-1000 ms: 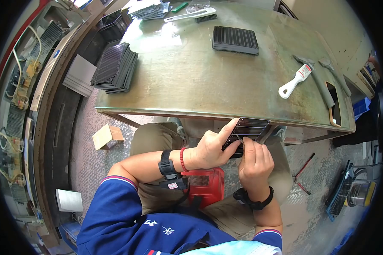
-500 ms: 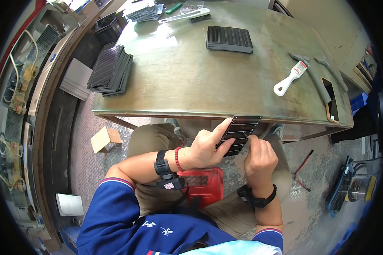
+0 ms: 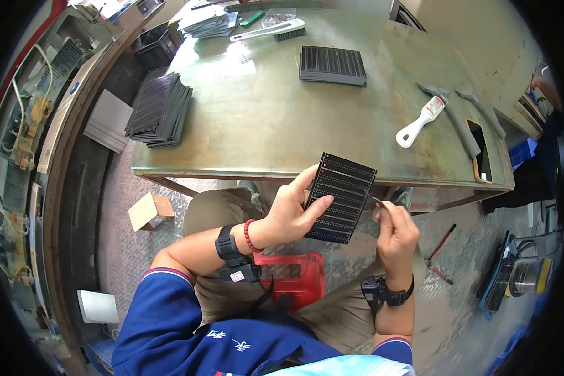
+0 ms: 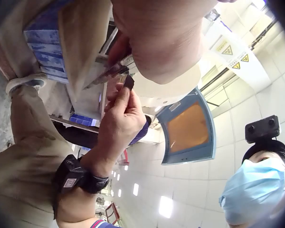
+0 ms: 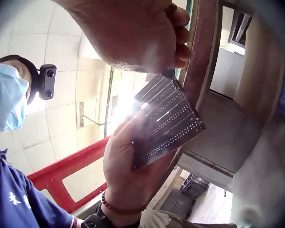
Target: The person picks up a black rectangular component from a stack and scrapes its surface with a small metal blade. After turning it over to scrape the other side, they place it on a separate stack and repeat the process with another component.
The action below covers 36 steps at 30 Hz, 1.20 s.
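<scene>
My left hand (image 3: 291, 210) grips a black panel with rows of small holes and long slots (image 3: 341, 203) by its left edge, thumb across its face. The panel is tilted in front of the table edge; its holed side also shows in the right wrist view. Just right of the panel, my right hand (image 3: 396, 232) pinches a small, thin, dark flat piece (image 4: 129, 82) between thumb and fingers. Its tip points toward the panel's right edge. Most of this piece is hidden by the fingers, and I cannot tell what kind of thing it is.
On the table (image 3: 250, 125) a stack of black panels (image 3: 160, 109) stands at left, a smaller stack (image 3: 332, 64) at the back. A white-handled brush (image 3: 276, 29), another white-handled tool (image 3: 420, 122), grey-handled tools and a phone (image 3: 479, 150) lie about. A red stool (image 3: 297, 282) is below.
My left hand has raised the panel and turned its face more toward the head camera. My right hand has drawn back to the right, away from the panel's face.
</scene>
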Tool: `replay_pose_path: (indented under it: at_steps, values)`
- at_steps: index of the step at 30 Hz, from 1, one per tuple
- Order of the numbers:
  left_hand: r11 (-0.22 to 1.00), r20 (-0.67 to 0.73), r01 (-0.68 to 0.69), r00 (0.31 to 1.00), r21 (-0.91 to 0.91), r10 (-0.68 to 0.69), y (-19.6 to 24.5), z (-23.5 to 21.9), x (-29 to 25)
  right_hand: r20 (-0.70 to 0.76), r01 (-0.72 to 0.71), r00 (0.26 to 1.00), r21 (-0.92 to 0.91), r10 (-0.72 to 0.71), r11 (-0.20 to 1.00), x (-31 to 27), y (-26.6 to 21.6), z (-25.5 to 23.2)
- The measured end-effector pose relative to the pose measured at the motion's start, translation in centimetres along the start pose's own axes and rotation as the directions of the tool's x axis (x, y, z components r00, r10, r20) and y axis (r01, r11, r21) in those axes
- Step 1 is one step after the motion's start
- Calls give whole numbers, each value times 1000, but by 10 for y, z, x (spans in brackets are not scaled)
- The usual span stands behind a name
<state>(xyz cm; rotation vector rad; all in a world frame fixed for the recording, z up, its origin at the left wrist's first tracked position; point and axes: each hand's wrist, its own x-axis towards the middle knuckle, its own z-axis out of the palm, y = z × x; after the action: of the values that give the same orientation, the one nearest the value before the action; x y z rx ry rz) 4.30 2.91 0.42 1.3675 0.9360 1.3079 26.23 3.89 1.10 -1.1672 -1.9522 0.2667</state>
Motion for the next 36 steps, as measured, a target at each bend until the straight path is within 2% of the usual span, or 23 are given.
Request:
replay_pose_path:
  at_steps: [1, 2, 3, 5, 6, 7, 9, 12, 15, 17, 18, 19, 21, 25, 27, 29, 30, 31, 32, 33, 34, 35, 36]
  values:
    - [991, 43, 49, 998, -126, -44, 1, -2, 2, 7, -162, 986, 212, 164, 964, -2, 1, -3]
    - [978, 56, 56, 997, -199, -46, 4, -2, 3, 20, -234, 971, 316, 240, 919, -6, 10, -1]
    - [978, 55, 58, 997, -200, -47, 4, -2, 4, 22, -235, 970, 316, 241, 919, -6, 8, 0]
    - [943, 73, 93, 995, -319, -73, 3, -1, 4, 169, -450, 877, 620, 450, 643, -4, 4, 2]
    - [935, 88, 103, 993, -339, -78, 2, -1, 3, 233, -491, 854, 658, 466, 571, -2, 3, 4]
    - [935, 87, 105, 993, -339, -80, 0, -1, 3, 235, -493, 853, 658, 467, 570, -3, 3, 6]
    - [914, 74, 126, 992, -385, -105, -2, 0, 3, 379, -549, 813, 753, 442, 363, -4, 5, 11]
    - [948, 54, 95, 995, -305, -82, -6, -1, 3, 429, -570, 801, 758, 417, 317, -6, 3, 14]
    - [921, 87, 126, 991, -368, -101, -8, 0, 1, 430, -565, 793, 784, 431, 257, -6, 3, 14]
    - [894, 129, 188, 981, -406, -148, -7, 5, -3, 417, -551, 793, 802, 444, 231, -4, 5, 13]
    - [832, 264, 389, 916, -397, -302, 5, 0, -5, 411, -549, 790, 805, 454, 226, -4, 6, 12]
    - [861, 274, 373, 918, -346, -287, 3, 5, -7, 405, -547, 787, 807, 465, 221, -3, 7, 11]
    - [872, 291, 407, 899, -271, -329, 10, 7, -11, 412, -557, 782, 798, 468, 228, -2, 8, 10]
    - [878, 258, 411, 901, -247, -349, 15, 10, -10, 417, -558, 790, 793, 450, 244, -3, 9, 12]
    - [904, 177, 367, 926, -218, -333, 14, 13, -11, 424, -562, 795, 785, 433, 262, -5, 15, 11]
    - [920, 161, 344, 935, -190, -316, 10, 14, -12, 433, -565, 800, 777, 416, 278, -6, 13, 12]
    - [934, 147, 320, 943, -161, -298, 7, 14, -12, 252, -500, 857, 620, 450, 604, -6, 8, 12]
    - [934, 143, 319, 944, -160, -298, 7, 15, -13, 71, -405, 910, 357, 407, 842, -5, 4, 12]
    - [954, 115, 281, 956, -102, -269, 6, 16, -13, 74, -403, 912, 359, 404, 842, -5, 1, 11]
    - [969, 90, 243, 967, -43, -238, 5, 17, -13, -26, -212, 976, 155, 218, 965, -4, -3, 9]
    - [998, 76, 52, 996, 44, -55, -6, 17, -13, -81, -12, 997, -74, 6, 997, -4, -6, 7]
    - [998, 75, 53, 996, 46, -57, -10, 18, -14, -81, -13, 997, -72, 7, 997, -2, -12, 6]
    - [995, 69, 6, 998, 95, -13, -10, 19, -15, -39, 110, 993, -128, -116, 986, -1, -20, 6]
